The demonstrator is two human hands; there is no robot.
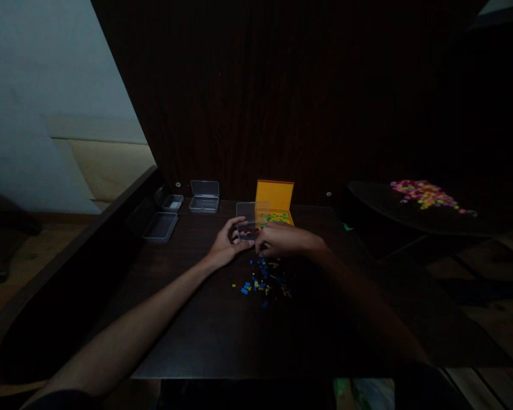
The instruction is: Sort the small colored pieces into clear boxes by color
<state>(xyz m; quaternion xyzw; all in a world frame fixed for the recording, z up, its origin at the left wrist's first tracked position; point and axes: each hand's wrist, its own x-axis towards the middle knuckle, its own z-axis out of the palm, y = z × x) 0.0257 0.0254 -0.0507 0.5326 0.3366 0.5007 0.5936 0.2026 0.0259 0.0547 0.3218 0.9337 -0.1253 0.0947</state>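
My left hand [226, 245] and my right hand [282, 240] meet over a small clear plastic box [251, 219] with its lid raised, on the dark table [214, 324]. The left hand's fingers curl round the box's left side. My right hand is closed at the box's front edge; what it pinches is too small to make out. Just below the hands lies a scatter of small blue and yellow pieces [265, 282]. Behind the clear box stands an open orange box [275, 202] with green and yellow pieces inside.
Three other clear boxes sit at the table's back left: one open [204, 196], a small one [172, 201], and a flat one [161, 226]. A round dark table on the right carries a heap of pink and yellow pieces [425, 193]. A dark wooden wall rises behind.
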